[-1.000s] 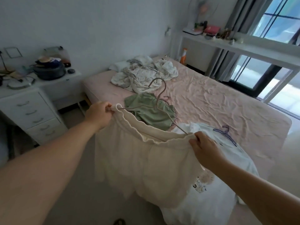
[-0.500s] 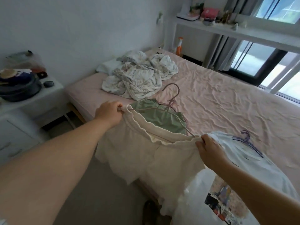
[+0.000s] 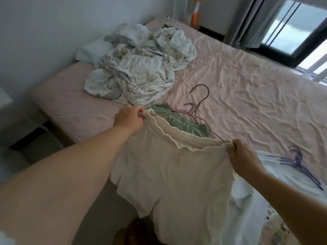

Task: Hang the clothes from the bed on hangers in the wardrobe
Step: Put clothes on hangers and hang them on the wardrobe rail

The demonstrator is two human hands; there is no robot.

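Note:
Cream shorts (image 3: 178, 175) with a ruffled waistband hang over the bed's near edge, stretched between both hands. My left hand (image 3: 128, 118) pinches the left end of the waistband, and my right hand (image 3: 243, 156) pinches the right end. A pink hanger (image 3: 199, 101) sits inside the waistband, its hook sticking up over the sheet. Behind the shorts a green garment (image 3: 177, 121) lies on the pink bed (image 3: 247, 85). A white printed T-shirt (image 3: 276, 188) lies at the right with purple hangers (image 3: 299, 161) on top.
A crumpled white and grey blanket (image 3: 136, 71) is heaped at the head of the bed near a pillow (image 3: 88, 52). The wall runs along the left. Grey curtains (image 3: 247, 18) and a window (image 3: 293, 27) stand beyond the bed's far side. An orange-and-white bottle (image 3: 195, 13) stands at the far corner.
The view has dropped and closed in on the bed; the drawer unit has left the frame. Both hands still hold the shorts stretched by the waistband, now lower over the bed.

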